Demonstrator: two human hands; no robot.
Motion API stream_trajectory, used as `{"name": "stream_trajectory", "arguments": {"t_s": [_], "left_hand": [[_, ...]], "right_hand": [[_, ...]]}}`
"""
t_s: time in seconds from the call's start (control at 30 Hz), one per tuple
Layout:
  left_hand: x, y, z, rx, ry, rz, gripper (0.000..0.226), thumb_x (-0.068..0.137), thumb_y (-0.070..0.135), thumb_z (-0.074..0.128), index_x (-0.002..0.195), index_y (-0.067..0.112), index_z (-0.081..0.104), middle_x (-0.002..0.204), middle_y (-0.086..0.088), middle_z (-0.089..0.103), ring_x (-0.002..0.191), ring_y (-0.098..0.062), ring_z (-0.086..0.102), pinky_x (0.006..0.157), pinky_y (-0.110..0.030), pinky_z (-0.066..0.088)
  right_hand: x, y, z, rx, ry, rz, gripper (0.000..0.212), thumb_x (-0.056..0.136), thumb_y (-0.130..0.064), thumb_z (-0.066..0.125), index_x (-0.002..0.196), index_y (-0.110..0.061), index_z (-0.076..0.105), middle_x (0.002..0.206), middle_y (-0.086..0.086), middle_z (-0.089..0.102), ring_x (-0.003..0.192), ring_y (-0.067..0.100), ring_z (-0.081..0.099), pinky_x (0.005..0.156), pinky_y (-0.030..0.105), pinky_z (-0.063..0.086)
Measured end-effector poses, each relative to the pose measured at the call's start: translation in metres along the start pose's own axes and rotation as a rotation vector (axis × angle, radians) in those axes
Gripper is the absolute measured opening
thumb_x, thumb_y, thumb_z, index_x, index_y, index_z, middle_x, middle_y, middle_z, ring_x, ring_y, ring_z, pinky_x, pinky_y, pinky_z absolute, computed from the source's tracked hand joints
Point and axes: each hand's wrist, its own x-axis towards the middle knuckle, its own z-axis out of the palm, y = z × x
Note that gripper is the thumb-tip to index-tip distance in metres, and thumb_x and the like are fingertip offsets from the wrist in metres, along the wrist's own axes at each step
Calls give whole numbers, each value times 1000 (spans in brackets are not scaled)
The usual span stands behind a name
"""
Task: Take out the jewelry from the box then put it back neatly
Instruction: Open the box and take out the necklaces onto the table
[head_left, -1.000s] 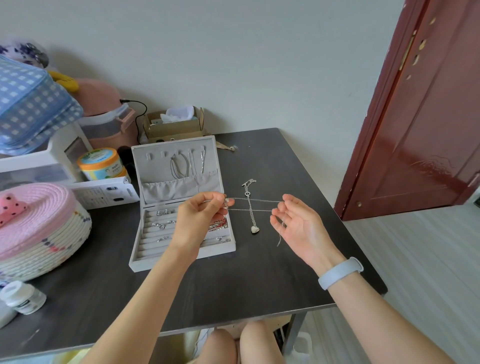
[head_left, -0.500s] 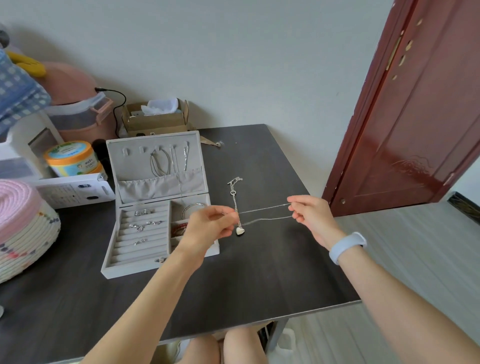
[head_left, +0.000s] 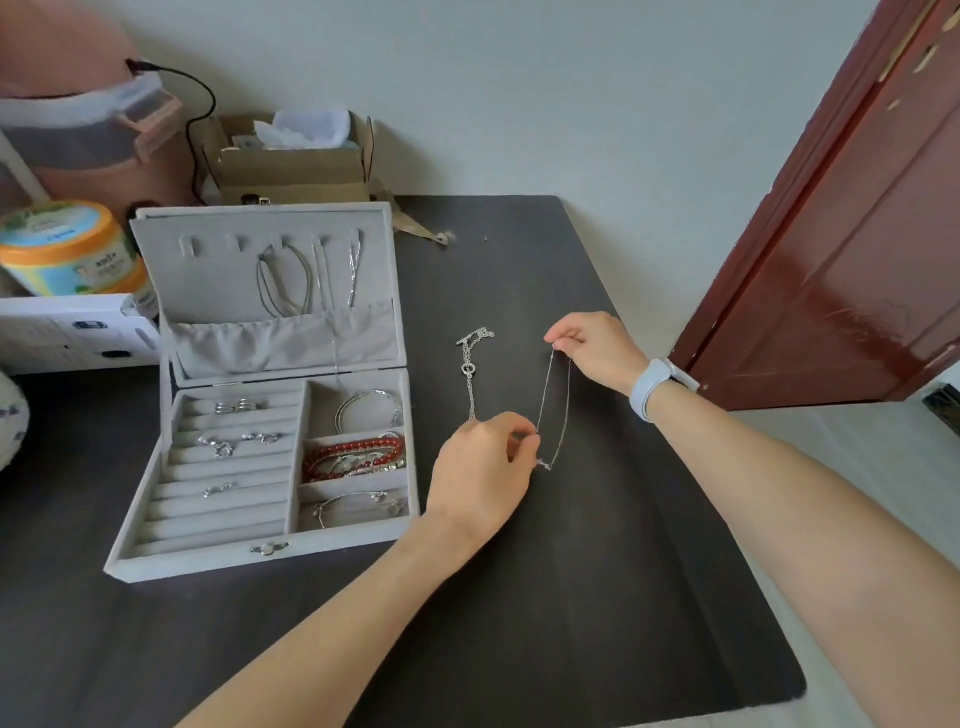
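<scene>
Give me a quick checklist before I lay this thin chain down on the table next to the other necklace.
1. Both ends held: ok. The left hand pinches the lower end of the thin chain, the right hand the upper end.
2. Chain untangled: ok, it hangs as one open loop between the hands.
3. Clear of the other necklace: ok at the top; near the left hand, cannot tell.
4. Free table to its right: ok, bare dark surface.
5. Clasp closed: cannot tell, too small.
6. Box open for the return: ok, lid up.
</scene>
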Motion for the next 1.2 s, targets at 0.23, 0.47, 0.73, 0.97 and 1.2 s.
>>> {"name": "stream_trajectory", "arguments": {"t_s": [0.23, 0.47, 0.73, 0.97, 1.2], "left_hand": [[6, -11, 7, 273, 147, 209, 23, 84, 28, 50, 83, 17, 71, 70, -1, 67, 73, -27, 55, 66, -38, 49], [-3, -26, -10, 605, 175, 484, 33, 75, 28, 44, 92, 20, 71, 91, 7, 70, 84, -24, 64, 63, -37, 48], [-7, -32, -14, 768, -74, 595, 50, 80, 47, 33, 103, 22, 69, 108, 9, 68, 104, -25, 62, 80, -50, 49], [-11, -35, -12, 789, -56, 638, 53, 80, 52, 33, 110, 22, 65, 108, 6, 66, 95, -23, 61, 81, -42, 49], [-9, -31, -14, 792, -65, 630, 51, 82, 50, 32, 110, 24, 66, 110, 3, 65, 100, -24, 61, 79, -45, 51]], "right_hand": [[14, 1, 12, -97, -9, -135, 30, 90, 1, 44, 108, -7, 66, 114, 12, 62, 105, 27, 52, 89, 23, 34], [-26, 12, 10, -210, 64, -258, 38, 92, -3, 37, 127, -6, 51, 134, 9, 53, 128, 25, 43, 106, 37, 34], [-38, 8, 17, -576, -282, -176, 49, 100, -31, 14, 146, -19, 4, 156, -6, 0, 143, 9, -3, 116, 47, -1], [-15, -4, 19, -654, -364, -209, 49, 99, -35, 10, 146, -24, 2, 156, -10, -4, 143, 12, -7, 114, 55, -1], [-13, -18, 20, -389, -290, -228, 46, 100, -30, 23, 145, -24, 16, 156, -3, 4, 143, 14, -2, 116, 48, 3]]}}
